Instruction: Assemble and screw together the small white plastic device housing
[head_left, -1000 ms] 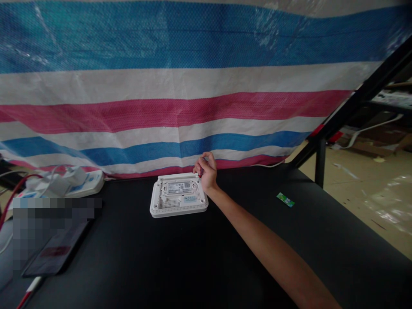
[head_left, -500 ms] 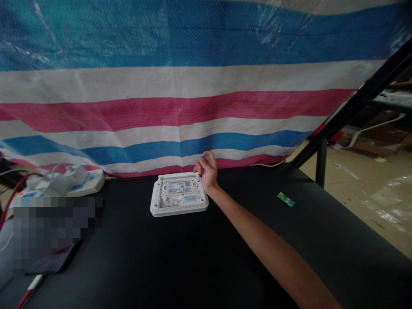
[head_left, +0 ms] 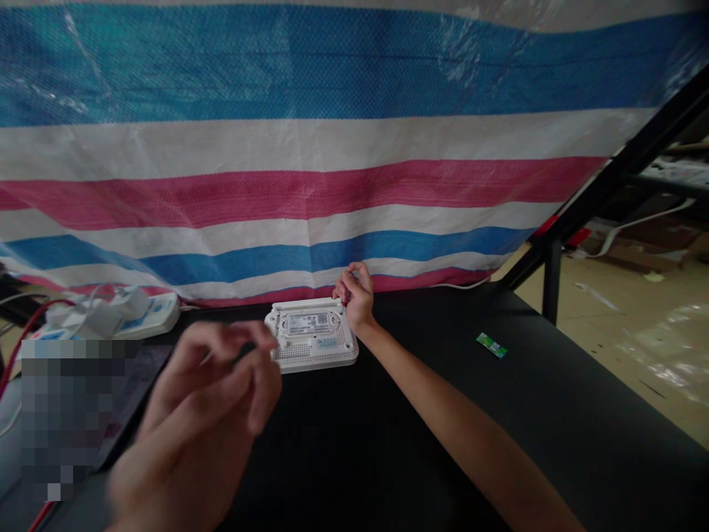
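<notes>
A white router-like box point(head_left: 318, 358) lies on the black table, its vented underside with labels facing up. At its far right corner is my right hand point(head_left: 359, 295), fingers curled together. A tiny bit of red shows at those fingertips; what they hold is too small to make out. My left hand point(head_left: 204, 414), blurred, hovers above the table at the near left, in front of the box's left edge in this view. Its fingers are bent and apart, with nothing seen between them.
A white power strip point(head_left: 160, 316) with plugs and cables stands at the back left, near a dark flat object point(head_left: 125, 414) partly pixelated. On the right of the table point(head_left: 421, 332) lies a small green packet point(head_left: 491, 345). A striped sheet point(head_left: 310, 192) hangs behind; a black frame point(head_left: 551, 277) rises at the right.
My left hand has come into view from the lower left, now covering the near left corner of the box. The right hand and the box stay practically where they were.
</notes>
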`<act>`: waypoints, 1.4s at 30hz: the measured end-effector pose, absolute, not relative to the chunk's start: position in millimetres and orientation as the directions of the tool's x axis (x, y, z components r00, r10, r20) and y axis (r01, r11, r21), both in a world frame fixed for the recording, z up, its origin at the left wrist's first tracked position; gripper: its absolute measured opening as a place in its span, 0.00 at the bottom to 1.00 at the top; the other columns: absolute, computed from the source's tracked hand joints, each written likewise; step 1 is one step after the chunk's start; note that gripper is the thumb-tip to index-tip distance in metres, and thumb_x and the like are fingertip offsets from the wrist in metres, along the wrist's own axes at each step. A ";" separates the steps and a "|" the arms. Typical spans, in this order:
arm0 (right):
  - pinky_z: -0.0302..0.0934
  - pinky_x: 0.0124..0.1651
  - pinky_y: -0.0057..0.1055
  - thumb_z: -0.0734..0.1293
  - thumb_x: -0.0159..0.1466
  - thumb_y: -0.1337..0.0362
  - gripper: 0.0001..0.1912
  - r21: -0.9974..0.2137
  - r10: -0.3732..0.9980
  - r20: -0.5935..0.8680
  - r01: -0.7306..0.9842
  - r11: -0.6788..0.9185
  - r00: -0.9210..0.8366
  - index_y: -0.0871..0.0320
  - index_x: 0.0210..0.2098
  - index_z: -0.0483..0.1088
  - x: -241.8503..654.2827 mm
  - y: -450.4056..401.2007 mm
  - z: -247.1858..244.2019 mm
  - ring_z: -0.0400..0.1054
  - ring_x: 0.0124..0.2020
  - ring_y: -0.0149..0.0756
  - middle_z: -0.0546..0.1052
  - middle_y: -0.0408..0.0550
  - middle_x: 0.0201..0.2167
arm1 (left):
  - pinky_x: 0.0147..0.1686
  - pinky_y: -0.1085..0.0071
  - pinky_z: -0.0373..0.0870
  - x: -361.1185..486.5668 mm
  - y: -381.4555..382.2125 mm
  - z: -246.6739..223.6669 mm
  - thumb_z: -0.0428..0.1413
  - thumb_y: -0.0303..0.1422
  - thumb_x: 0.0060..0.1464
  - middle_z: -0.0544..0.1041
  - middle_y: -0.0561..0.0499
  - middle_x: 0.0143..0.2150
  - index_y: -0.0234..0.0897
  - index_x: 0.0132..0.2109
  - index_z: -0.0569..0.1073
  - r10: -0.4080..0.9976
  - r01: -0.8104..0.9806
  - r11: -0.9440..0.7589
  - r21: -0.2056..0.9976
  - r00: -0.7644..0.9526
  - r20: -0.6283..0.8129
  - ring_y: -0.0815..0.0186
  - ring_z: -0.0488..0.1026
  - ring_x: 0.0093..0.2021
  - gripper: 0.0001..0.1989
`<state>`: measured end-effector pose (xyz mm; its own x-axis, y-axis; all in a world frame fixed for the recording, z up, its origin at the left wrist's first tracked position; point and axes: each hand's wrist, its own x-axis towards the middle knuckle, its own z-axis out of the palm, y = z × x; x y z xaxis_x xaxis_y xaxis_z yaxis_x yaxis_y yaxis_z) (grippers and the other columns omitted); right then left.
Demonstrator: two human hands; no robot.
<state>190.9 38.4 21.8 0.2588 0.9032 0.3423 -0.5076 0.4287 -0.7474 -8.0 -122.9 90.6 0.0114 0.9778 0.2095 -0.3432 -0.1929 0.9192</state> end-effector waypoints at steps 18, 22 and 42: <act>0.60 0.24 0.27 0.69 0.56 0.58 0.12 -0.757 0.891 0.370 -0.471 0.453 0.262 0.53 0.31 0.60 195.0 43.1 18.4 0.56 0.15 0.26 0.65 0.33 0.16 | 0.29 0.74 0.72 16.1 -1.8 25.6 0.72 0.35 0.33 0.81 0.45 0.31 0.33 0.34 0.69 0.999 -0.316 0.034 0.948 0.015 -0.031 0.67 0.76 0.26 0.23; 0.61 0.24 0.28 0.69 0.56 0.54 0.13 -0.769 0.894 0.377 -0.457 0.447 0.241 0.55 0.27 0.62 196.6 43.1 19.8 0.58 0.16 0.27 0.67 0.36 0.17 | 0.29 0.72 0.73 15.1 -0.5 24.4 0.72 0.35 0.32 0.81 0.45 0.32 0.34 0.34 0.69 0.999 -0.326 0.052 0.944 0.019 -0.048 0.66 0.76 0.27 0.24; 0.51 0.22 0.23 0.68 0.58 0.54 0.15 -0.774 0.916 0.342 -0.489 0.401 0.211 0.51 0.32 0.57 192.3 35.6 22.3 0.46 0.15 0.25 0.54 0.31 0.16 | 0.29 0.74 0.68 17.9 -4.4 14.5 0.67 0.36 0.44 0.73 0.51 0.28 0.35 0.30 0.74 0.965 0.052 -0.218 0.975 0.163 0.207 0.67 0.70 0.29 0.11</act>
<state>192.3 35.6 22.3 0.2109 0.9159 0.3415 -0.4892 0.4014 -0.7743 17.9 -4.4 14.5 0.1627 0.9647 0.2071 0.0523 -0.2180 0.9745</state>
